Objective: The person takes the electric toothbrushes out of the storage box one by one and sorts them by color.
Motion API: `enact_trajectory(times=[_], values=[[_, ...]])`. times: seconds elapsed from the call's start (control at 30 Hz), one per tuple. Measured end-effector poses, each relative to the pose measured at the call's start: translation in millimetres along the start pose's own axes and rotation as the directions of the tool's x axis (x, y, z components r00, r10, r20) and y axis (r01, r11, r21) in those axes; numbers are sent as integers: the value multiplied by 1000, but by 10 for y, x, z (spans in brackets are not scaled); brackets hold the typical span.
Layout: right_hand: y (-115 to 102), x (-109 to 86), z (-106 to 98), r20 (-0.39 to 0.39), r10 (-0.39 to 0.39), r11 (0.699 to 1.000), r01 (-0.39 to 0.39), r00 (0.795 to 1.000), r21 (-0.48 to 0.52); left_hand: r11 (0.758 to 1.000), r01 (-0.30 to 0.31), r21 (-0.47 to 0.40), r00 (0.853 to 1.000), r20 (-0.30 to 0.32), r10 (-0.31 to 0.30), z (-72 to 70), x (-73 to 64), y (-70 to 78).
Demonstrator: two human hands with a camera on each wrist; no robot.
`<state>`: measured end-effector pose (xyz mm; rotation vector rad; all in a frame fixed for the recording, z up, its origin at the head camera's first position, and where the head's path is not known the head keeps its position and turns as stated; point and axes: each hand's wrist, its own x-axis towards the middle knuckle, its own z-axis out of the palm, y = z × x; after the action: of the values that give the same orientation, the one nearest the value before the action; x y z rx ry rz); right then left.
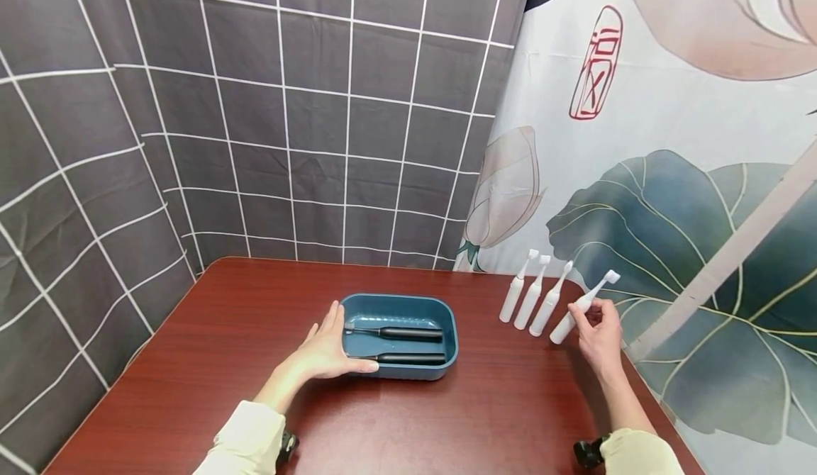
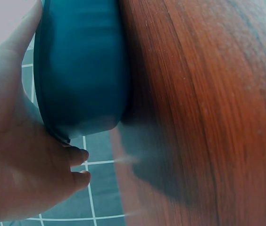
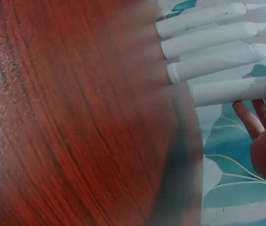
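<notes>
From up here, the head view shows the right hand (image 1: 602, 337) pinching a white electric toothbrush (image 1: 564, 327) by its upper handle, near the table's (image 1: 383, 425) right edge. Its long axis slants, brush head up and rightward, base toward the left. Three matching toothbrushes (image 1: 512, 301) stand beside it. The left hand (image 1: 325, 347), fingers straight, rests against the left end of a blue plastic bin (image 1: 408, 371) holding two black toothbrushes (image 1: 411, 334) lengthwise.

In the left wrist view, that hand straddles the bin's end, fingertips beyond its corner.

The right wrist view shows the gripped handle's bottom by the table's edge; whether it touches, I can't tell. I'd expect it light, stiff, slightly slippery, best held mid-handle, sparing the slim neck.
</notes>
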<state>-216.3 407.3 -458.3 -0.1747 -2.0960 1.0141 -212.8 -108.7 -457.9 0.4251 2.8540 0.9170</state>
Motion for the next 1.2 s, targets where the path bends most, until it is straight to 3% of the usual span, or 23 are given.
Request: enact_trajectory(times=[0.3,1.2], values=[[53,-32,70,85,55,998,-54,995,-17,1000,3,12,1000,3,-3,5,16,0],[63,-41,101,172,98,995,-90,980,-49,1000,13,7,1000,3,-13,2,12,9]])
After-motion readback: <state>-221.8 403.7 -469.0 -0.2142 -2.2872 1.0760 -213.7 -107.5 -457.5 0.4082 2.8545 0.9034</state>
